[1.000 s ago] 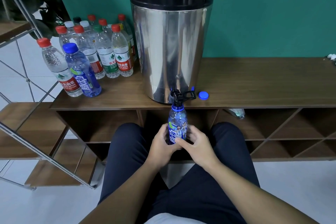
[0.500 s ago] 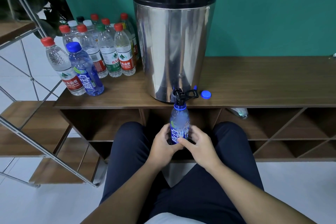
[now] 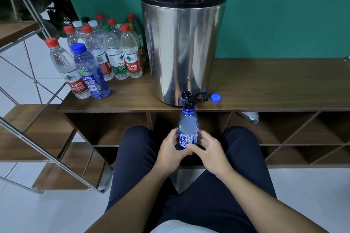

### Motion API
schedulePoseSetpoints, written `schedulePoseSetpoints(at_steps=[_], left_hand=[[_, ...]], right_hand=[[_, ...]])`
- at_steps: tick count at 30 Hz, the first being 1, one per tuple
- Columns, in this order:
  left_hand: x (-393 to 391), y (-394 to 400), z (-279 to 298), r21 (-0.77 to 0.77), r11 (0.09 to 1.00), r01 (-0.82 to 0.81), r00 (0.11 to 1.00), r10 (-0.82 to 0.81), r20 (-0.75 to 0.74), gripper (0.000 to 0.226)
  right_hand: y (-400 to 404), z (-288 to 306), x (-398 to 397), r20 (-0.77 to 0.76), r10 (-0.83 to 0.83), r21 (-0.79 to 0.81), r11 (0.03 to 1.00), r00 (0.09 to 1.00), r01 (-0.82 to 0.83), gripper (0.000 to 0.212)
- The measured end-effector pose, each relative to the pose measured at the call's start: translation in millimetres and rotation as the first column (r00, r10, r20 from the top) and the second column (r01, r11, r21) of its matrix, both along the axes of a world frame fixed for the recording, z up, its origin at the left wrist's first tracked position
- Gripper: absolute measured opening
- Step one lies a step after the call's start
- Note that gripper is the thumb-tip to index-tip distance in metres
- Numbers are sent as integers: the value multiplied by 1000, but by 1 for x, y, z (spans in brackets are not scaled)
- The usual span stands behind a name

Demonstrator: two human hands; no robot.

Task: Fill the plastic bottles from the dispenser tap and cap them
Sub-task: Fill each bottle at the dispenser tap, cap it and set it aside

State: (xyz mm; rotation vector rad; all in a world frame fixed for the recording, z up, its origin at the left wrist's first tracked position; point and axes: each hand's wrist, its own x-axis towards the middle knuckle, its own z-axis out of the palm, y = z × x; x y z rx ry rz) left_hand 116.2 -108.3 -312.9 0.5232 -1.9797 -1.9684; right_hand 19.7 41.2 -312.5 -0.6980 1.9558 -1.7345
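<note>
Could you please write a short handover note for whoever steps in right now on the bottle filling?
Left hand and right hand: both grip the blue bottle, held upright with its open mouth under the dispenser tap.
Its blue cap lies on the shelf, right of the tap.
Dispenser stands on the shelf; capped bottles stand grouped to its left.
Done: the bottles on the left are capped.
Left: finish filling this bottle (level hard to read), shut the tap, screw on the blue cap, set it with the others.

One head-worn view looks forward and down, close above both hands (image 3: 189,149), facing the dispenser (image 3: 181,43) beyond them
</note>
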Motion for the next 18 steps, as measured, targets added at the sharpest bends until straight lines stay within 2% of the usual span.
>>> schedulePoseSetpoints(at_steps=[5, 18], left_hand=[[0, 2, 2, 15, 1000, -4, 1000, 4, -5, 63], [1, 1, 2, -2, 1000, 7, 1000, -7, -11, 62]], right_hand=[[1, 1, 0, 6, 10, -5, 1000, 1000, -10, 49], [4, 2, -1, 16, 38, 3, 999, 999, -38, 45]])
